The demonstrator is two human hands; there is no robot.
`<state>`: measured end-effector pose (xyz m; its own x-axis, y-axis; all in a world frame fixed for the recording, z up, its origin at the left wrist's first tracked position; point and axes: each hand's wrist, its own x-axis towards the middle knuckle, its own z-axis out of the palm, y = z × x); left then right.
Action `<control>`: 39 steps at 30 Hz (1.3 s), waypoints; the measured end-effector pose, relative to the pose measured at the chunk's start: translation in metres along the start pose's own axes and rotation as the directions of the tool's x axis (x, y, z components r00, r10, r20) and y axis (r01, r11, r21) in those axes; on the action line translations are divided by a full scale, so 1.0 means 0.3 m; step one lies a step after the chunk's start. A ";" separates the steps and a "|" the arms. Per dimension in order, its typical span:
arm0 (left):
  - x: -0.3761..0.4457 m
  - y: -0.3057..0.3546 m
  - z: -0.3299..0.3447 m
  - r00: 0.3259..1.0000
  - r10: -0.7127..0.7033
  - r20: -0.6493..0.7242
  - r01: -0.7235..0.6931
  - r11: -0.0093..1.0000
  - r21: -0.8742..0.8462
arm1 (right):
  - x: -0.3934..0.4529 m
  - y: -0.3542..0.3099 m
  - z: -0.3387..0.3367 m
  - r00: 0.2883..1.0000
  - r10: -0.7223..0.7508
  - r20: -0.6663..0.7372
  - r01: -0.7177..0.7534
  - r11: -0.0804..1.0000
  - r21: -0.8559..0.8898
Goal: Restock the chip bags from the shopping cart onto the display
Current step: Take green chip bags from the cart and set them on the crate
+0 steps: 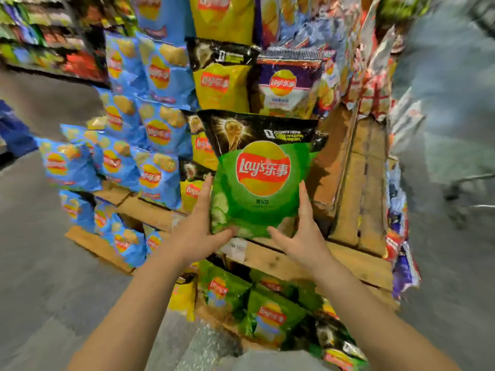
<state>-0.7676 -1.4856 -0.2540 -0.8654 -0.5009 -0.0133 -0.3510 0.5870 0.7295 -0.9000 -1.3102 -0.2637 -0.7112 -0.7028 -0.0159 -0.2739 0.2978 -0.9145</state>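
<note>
Between the 2 hands, at the middle of the view, a green chip bag (258, 183) with a black top band stands upright against the wooden display (356, 188). The left hand (199, 231) holds its lower left edge, fingers straight up along the side and thumb hooked under the bottom corner. The right hand (304, 236) holds the lower right edge the same way, fingers up the side, thumb at the bottom seam. Below the hands, more green bags (267, 314) lie on a lower tier. Yellow bags (219, 87) and a purple bag (284, 89) stand above the held bag, and blue bags (158, 135) fill the tiers to the left. Everything at the edges of the view is blurred.
</note>
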 end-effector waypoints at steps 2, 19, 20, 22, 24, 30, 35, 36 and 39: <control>0.050 -0.022 -0.010 0.998 0.030 0.055 -0.030 0.999 -0.011 | 0.014 0.008 0.028 0.995 0.046 -0.087 -0.046 0.999 0.010; 0.504 -0.318 0.205 0.913 -0.045 0.406 0.130 0.974 -0.183 | 0.228 0.321 0.246 0.885 0.368 -0.287 -0.377 0.926 0.022; 0.518 -0.326 0.222 0.904 -0.060 0.424 0.144 0.975 -0.170 | 0.241 0.340 0.255 0.886 0.378 -0.268 -0.388 0.921 0.017; 0.542 -0.351 0.255 0.893 -0.090 0.441 0.170 0.975 -0.145 | 0.265 0.377 0.269 0.876 0.428 -0.220 -0.444 0.895 -0.027; 0.555 -0.366 0.283 0.882 -0.121 0.455 0.199 0.972 -0.128 | 0.284 0.423 0.282 0.861 0.470 -0.195 -0.491 0.868 -0.072; 0.588 -0.440 0.360 0.885 -0.161 0.437 0.221 0.971 -0.088 | 0.333 0.511 0.337 0.820 0.562 -0.107 -0.571 0.812 -0.121; 0.614 -0.494 0.385 0.906 -0.248 0.342 0.286 0.956 -0.063 | 0.362 0.553 0.380 0.820 0.570 -0.049 -0.572 0.815 -0.092; 0.614 -0.493 0.382 0.913 -0.272 0.303 0.309 0.948 -0.081 | 0.363 0.556 0.382 0.825 0.562 -0.063 -0.566 0.819 -0.100; 0.593 -0.475 0.376 0.942 -0.296 0.158 0.319 0.936 -0.147 | 0.357 0.541 0.378 0.856 0.476 -0.201 -0.512 0.836 -0.200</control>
<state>-0.9120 -1.5866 -0.4374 -0.7678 -0.5450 -0.3368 -0.5522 0.2964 0.7793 -0.9471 -1.4104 -0.4598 -0.8693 -0.3300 -0.3680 0.0060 0.7375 -0.6753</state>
